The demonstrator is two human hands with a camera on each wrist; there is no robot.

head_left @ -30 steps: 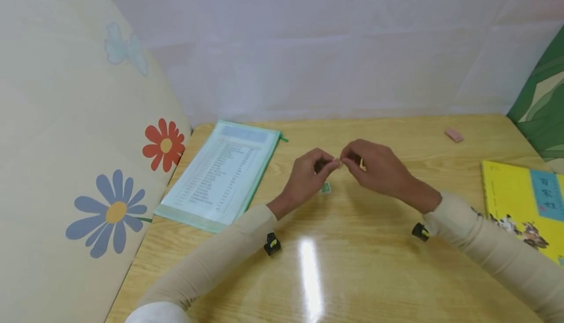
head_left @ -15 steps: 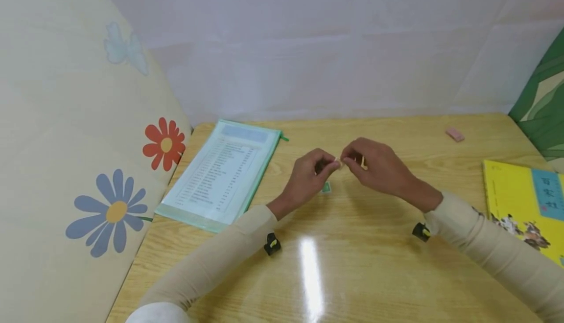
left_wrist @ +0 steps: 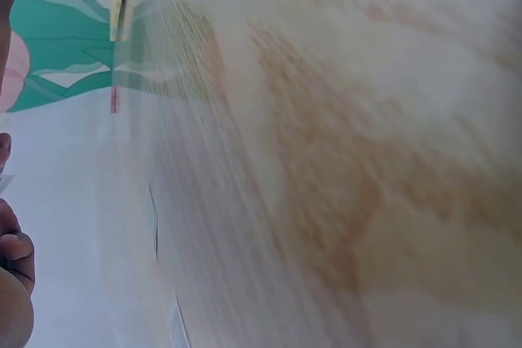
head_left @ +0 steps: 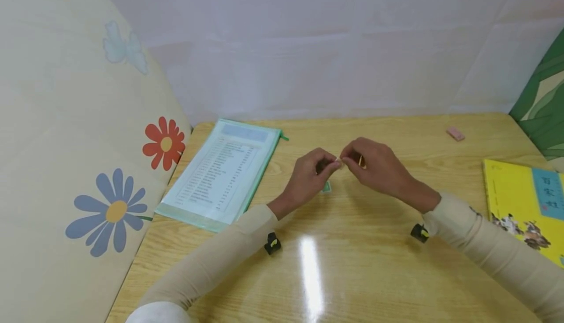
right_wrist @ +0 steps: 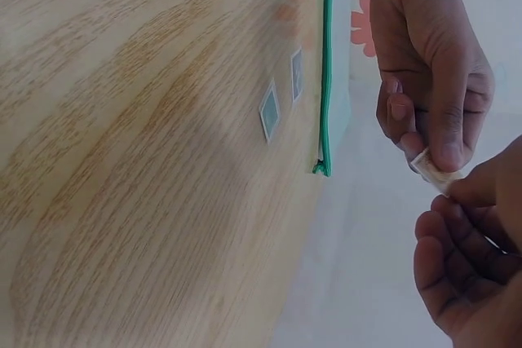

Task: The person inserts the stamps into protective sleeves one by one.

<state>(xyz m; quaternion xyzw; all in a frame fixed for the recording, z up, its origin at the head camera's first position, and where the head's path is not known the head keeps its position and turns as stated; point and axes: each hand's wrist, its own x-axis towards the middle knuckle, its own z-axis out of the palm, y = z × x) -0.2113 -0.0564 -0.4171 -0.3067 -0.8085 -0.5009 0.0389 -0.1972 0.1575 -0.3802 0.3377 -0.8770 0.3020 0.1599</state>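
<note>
Two hands: the left hand and the right hand meet fingertip to fingertip above the middle of the tabletop, lifted clear of the wood.
Left hand: thumb and forefinger pinch one end of a small pale strip; the other fingers curl under.
Right hand: its fingertips pinch the other end of the strip, and something small and yellowish shows between its fingers.
Strip: held in the air between both hands, touching nothing on the tabletop; it may be a plaster or a bit of tape, but it is too small to tell.
Doing it well: my judgement is that a short, firm pinch close to the strip's ends, with a slow and even pull, would keep so small a thing from slipping or tearing; both wrists look steady enough for it.
Green squares: two small ones lie flat just below the hands, beside the folder's edge.
Folder: a green-edged folder with a printed sheet sits by the left edge.
Book: a yellow book lies at the right edge, cut off by the frame.
Eraser: a pink eraser rests near the far right corner.
Hard to see: the left wrist view is blurred, showing only wood grain and a sliver of fingers.
</note>
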